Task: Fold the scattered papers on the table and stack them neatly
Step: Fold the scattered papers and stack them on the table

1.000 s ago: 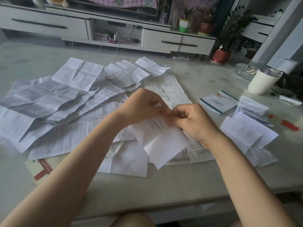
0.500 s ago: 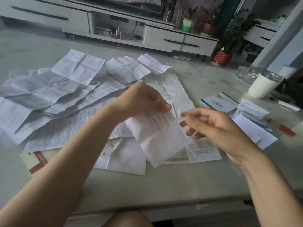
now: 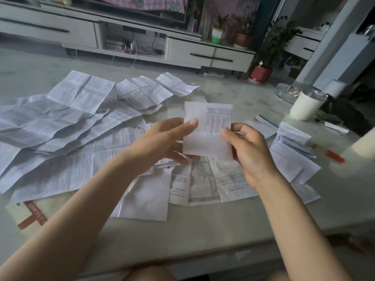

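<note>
Sheet (image 3: 207, 136) held upright above table (image 3: 203, 230): left hand (image 3: 162, 142) pinches its left edge, right hand (image 3: 249, 153) fingers (image 3: 243, 128) pinch the right, probably aligning the next crease. Unfolded papers (image 3: 60, 126) beyond, left; folded stack (image 3: 292, 151) right.

Item: white lidded tumbler (image 3: 306, 106), upright at far right, just beside a clear glass dish (image 3: 287, 92); red pen (image 3: 334, 156) lying nearer, toward the right edge. Background: low white cabinet (image 3: 211, 53) with dark handles, a pink power strip (image 3: 128, 50) in its open bay, a green-and-white pot (image 3: 218, 35) and a terracotta pot (image 3: 242, 40) on top. Floor: ribbed red planter (image 3: 260, 73) with a leafy plant.
</note>
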{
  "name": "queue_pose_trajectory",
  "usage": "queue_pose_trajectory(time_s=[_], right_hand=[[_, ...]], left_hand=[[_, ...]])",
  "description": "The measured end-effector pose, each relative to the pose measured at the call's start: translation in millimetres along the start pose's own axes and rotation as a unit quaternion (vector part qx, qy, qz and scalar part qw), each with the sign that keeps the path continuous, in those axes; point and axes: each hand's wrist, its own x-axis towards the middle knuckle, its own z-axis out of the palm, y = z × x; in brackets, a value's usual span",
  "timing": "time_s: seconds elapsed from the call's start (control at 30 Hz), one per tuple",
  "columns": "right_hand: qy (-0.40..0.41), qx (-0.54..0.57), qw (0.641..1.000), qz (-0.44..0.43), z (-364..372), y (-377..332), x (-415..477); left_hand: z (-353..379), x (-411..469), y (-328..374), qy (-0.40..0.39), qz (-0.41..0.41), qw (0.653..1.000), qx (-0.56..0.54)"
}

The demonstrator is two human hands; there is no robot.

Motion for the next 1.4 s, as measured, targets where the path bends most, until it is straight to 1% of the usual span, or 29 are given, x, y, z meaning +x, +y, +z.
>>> queue_pose_trajectory(time_s=[0.13, 0.17, 0.23, 0.3, 0.33, 0.4, 0.47, 0.53, 0.63, 0.67, 0.73, 0.8, 0.87, 0.97, 1.03, 1.13, 1.3, 1.4], right_hand=[[-0.031, 0.026, 0.999, 0.011, -2.1, -0.3, -3.4], [-0.042, 0.018, 0.999, 0.009, -2.9, 0.0, -3.5], [-0.043, -0.031, 0.998, -0.015, -5.4, 3.4, -2.8], [-0.029, -0.094, 0.993, -0.060, -8.1, 7.9, -2.4], [-0.023, -0.116, 0.990, -0.082, -8.3, 9.0, -2.3], [-0.021, -0.144, 0.982, -0.117, -6.3, 8.0, -3.7], [-0.032, -0.160, 0.979, -0.125, -4.5, 8.8, -4.0], [-0.044, -0.145, 0.983, -0.103, -4.7, 7.9, -3.9], [-0.043, -0.068, 0.996, -0.043, -6.5, 1.3, -3.3], [-0.047, -0.081, 0.995, -0.045, -6.2, -0.3, -3.2], [-0.058, -0.178, 0.979, -0.085, -3.7, 1.2, -2.6], [-0.059, -0.244, 0.961, -0.114, 0.0, 4.3, -2.9], [-0.051, -0.258, 0.956, -0.127, 2.1, 6.6, -3.0], [-0.043, -0.258, 0.956, -0.131, 2.9, 8.2, -2.6], [-0.038, -0.265, 0.956, -0.122, 0.7, 8.1, -2.4], [-0.029, -0.251, 0.964, -0.082, -10.7, 3.5, -3.2], [-0.038, -0.222, 0.973, -0.054, -23.7, -1.1, -7.5], [-0.054, -0.209, 0.976, -0.040, -28.4, 0.2, -8.9]], left_hand=[[1.8, 2.3, -5.1, 0.056, -0.007, 0.998, -0.032], [3.4, 2.9, -5.8, 0.069, -0.018, 0.997, -0.039], [4.0, 5.2, -6.0, 0.087, -0.056, 0.990, -0.098], [3.5, 5.7, -5.5, 0.066, -0.103, 0.976, -0.178], [4.1, 5.3, -5.6, 0.046, -0.115, 0.975, -0.185], [7.0, 5.2, -11.8, 0.020, -0.115, 0.984, -0.134], [11.1, 5.2, -17.8, 0.033, -0.094, 0.993, -0.064], [11.7, 5.9, -22.7, 0.070, -0.069, 0.995, -0.012], [11.3, 6.8, -25.2, 0.117, -0.008, 0.988, 0.101], [13.0, 6.4, -24.8, 0.124, 0.017, 0.983, 0.135], [17.5, 4.0, -22.8, 0.125, 0.057, 0.976, 0.168], [20.5, 1.2, -21.3, 0.124, 0.087, 0.970, 0.192], [21.4, -0.2, -21.0, 0.126, 0.106, 0.965, 0.202], [20.3, 0.4, -22.6, 0.128, 0.113, 0.964, 0.203], [18.7, 0.8, -22.6, 0.134, 0.110, 0.962, 0.210], [15.2, 1.8, -23.0, 0.144, 0.097, 0.967, 0.186], [21.3, 0.1, -20.2, 0.115, 0.084, 0.978, 0.154], [20.9, -2.0, -16.6, 0.084, 0.038, 0.988, 0.123]])
